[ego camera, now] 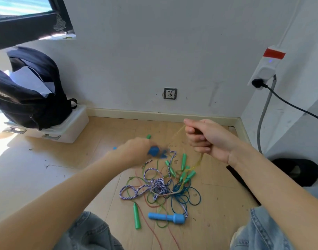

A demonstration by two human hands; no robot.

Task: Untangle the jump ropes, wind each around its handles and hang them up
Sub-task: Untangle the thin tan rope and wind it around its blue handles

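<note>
Several jump ropes lie knotted on the floor before you, green and blue handles scattered. Your left hand, blurred, grips a blue handle; your right hand clenches a yellow rope

Blue foam handle, green handles below hands; blue-and-white twisted rope; yellow rope under right hand; black backpack.

Bare forearms, light-blue jeans
</note>
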